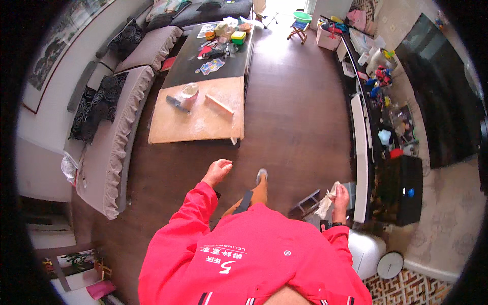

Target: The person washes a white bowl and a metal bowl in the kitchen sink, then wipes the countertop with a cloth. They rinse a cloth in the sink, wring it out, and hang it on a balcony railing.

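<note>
My left hand (218,172) hangs over the dark floor, short of the coffee table. Its fingers are curled together; whether anything is pinched in them is hidden. My right hand (341,201) is closed on a limp off-white cloth (325,205) that dangles toward the left, beside the low TV cabinet. On the near end of the table lies a tan board (198,124) with whitish smears. A pale tub (189,92), a dark flat tool (176,104) and a light wooden stick (219,103) rest on it.
A grey sofa (114,147) runs along the left. The coffee table's far part (183,66) carries clutter. At right stands the cluttered TV cabinet (362,152); a dark folding step stool (307,202) is near my right hand. A small stool (298,31) stands far off.
</note>
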The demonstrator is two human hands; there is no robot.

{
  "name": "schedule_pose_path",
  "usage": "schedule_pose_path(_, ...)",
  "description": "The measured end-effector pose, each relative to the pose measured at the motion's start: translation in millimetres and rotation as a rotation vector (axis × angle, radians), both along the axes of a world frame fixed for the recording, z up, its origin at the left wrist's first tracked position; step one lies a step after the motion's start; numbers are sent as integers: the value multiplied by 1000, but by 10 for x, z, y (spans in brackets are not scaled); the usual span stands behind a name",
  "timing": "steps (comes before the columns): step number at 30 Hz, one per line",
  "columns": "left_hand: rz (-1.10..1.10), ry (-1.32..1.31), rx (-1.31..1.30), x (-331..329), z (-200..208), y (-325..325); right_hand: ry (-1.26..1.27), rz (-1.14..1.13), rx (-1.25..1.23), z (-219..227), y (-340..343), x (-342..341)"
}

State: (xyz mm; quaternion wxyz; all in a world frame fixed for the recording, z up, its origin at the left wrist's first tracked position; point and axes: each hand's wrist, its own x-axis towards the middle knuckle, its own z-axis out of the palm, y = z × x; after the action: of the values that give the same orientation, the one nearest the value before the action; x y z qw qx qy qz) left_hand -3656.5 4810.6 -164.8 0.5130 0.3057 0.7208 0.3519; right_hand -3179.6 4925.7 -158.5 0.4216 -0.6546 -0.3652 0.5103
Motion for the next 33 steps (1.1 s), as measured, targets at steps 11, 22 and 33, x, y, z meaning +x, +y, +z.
schedule_pose_path(11,-295,-704,328,269,864,4130,557,781,-44,1478,3358,-2415)
schedule_pose_path(22,-162,202,456,-394,554,7597,475,992,-5,1801,6643,-3154)
schedule_pose_path(33,-382,-905,718,-1259,1020,10467,643,1372,-86,1624,9940,-4388)
